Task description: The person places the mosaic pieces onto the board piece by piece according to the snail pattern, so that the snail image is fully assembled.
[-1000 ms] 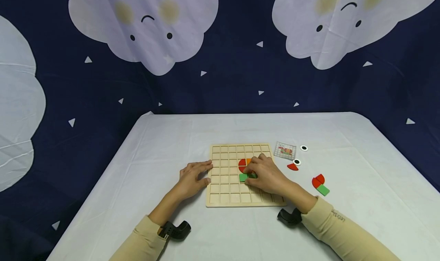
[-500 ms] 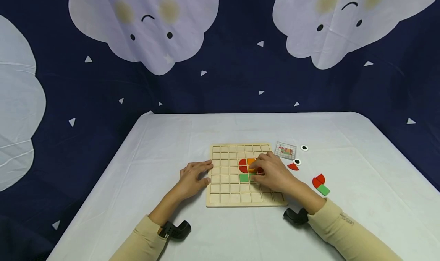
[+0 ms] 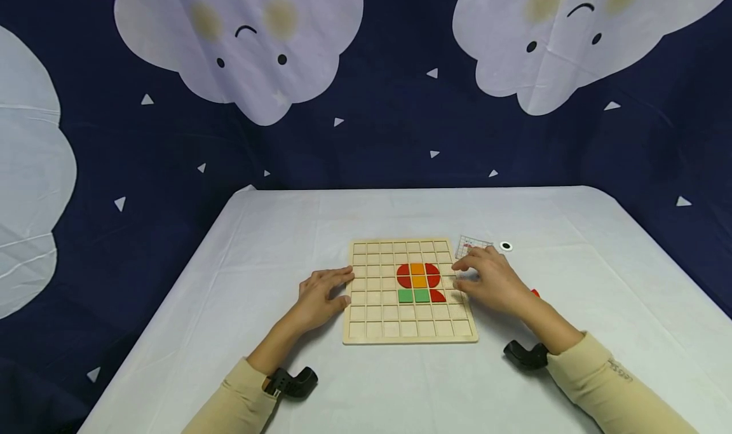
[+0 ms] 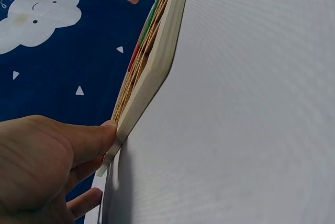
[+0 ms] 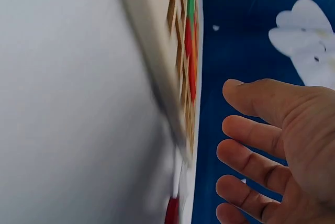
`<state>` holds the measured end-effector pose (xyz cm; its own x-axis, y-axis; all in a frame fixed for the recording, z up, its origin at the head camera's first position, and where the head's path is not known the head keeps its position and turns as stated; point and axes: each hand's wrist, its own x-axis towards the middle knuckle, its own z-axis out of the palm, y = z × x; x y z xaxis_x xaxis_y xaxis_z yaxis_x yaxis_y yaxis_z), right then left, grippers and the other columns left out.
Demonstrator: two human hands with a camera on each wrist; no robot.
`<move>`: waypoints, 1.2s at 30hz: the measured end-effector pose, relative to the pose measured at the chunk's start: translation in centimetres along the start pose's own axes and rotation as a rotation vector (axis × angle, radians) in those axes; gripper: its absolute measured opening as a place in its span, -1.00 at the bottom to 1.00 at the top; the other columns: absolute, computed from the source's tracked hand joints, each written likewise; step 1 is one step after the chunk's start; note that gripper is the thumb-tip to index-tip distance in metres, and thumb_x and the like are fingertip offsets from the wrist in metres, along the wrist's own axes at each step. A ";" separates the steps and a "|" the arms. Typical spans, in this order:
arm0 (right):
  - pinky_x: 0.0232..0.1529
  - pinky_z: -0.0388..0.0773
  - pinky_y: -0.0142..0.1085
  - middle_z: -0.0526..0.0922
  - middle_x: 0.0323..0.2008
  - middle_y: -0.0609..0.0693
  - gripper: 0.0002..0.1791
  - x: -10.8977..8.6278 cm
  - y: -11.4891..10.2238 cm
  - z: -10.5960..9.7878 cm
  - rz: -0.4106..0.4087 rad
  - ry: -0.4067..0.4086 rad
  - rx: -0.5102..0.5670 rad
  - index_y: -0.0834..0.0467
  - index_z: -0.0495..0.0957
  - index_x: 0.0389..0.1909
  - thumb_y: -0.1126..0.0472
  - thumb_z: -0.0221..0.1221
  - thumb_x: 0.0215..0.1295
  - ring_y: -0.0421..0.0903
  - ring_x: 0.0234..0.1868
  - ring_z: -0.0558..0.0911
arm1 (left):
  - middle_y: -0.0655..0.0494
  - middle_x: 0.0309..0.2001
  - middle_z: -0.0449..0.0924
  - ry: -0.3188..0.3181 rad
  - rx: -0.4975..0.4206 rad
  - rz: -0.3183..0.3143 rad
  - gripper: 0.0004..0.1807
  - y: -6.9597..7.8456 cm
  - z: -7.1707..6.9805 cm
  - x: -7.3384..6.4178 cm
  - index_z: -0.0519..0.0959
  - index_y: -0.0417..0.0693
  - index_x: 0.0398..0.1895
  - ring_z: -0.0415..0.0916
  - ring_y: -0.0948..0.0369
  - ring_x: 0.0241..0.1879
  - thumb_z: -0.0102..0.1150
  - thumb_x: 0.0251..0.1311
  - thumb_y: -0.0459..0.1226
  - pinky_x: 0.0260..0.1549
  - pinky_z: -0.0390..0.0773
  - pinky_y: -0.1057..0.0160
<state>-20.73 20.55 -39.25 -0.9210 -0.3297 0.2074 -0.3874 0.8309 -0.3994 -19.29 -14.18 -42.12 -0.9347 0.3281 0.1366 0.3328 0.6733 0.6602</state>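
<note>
A wooden grid board [image 3: 374,316] lies on the table. My left hand [image 3: 320,297] rests its thumb and fingertips against its left edge; the left wrist view shows the thumb [image 4: 97,137] right at the rim. On the grid sit two orange squares [image 3: 418,275] with red rounded pieces [image 3: 403,276] on both sides. Below them are two green squares [image 3: 413,296] and a red quarter-round piece [image 3: 437,296]. My right hand [image 3: 494,281] hovers at the board's right edge, fingers spread and holding nothing, as the right wrist view also shows.
A small pattern card [image 3: 466,246] lies behind the right hand, partly covered by it. Beside it is a white disc with a black dot [image 3: 506,246]. A red piece [image 3: 535,292] peeks out past the right forearm. The white-covered table [image 3: 274,230] extends around the board.
My right hand has moved right, from over the coloured pieces to the board's right edge. The red quarter-round beside the green squares now shows. The left hand stays put.
</note>
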 end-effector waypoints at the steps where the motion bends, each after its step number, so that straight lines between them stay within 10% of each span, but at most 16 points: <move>1: 0.13 0.23 0.11 0.61 -0.02 0.16 -0.72 -0.1 0.4 -0.2 0.013 -0.004 0.003 0.13 0.65 -0.16 0.16 0.29 0.09 0.19 0.13 0.39 | 0.12 0.34 0.36 0.000 0.002 0.000 -0.50 0.0 0.0 0.0 0.48 -0.09 0.21 0.18 0.00 0.28 0.22 0.14 -0.29 0.20 -0.06 -0.18; 15: -0.27 0.22 -0.16 0.58 -0.28 0.06 -0.69 -0.9 4.0 -1.0 0.053 0.008 -0.075 0.17 0.66 -0.18 0.15 0.34 0.03 0.01 -0.24 0.39 | 0.12 0.34 0.35 0.000 0.004 0.001 -0.50 0.0 0.0 0.0 0.47 -0.09 0.21 0.18 0.00 0.29 0.23 0.15 -0.28 0.19 -0.05 -0.17; 36: -0.26 0.23 -0.13 0.58 -0.27 0.09 -0.71 -1.7 5.3 -1.6 0.091 -0.031 -0.119 0.16 0.68 -0.24 0.15 0.34 -0.02 0.01 -0.26 0.37 | 0.14 0.34 0.36 0.004 -0.022 -0.001 -0.50 -0.1 0.1 0.0 0.49 -0.09 0.20 0.18 0.00 0.29 0.23 0.13 -0.30 0.20 -0.05 -0.16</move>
<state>-21.19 26.21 -40.26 -0.9535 -0.2630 0.1472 -0.2967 0.9045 -0.3062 -19.30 -14.21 -42.24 -0.9357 0.3243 0.1390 0.3288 0.6588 0.6767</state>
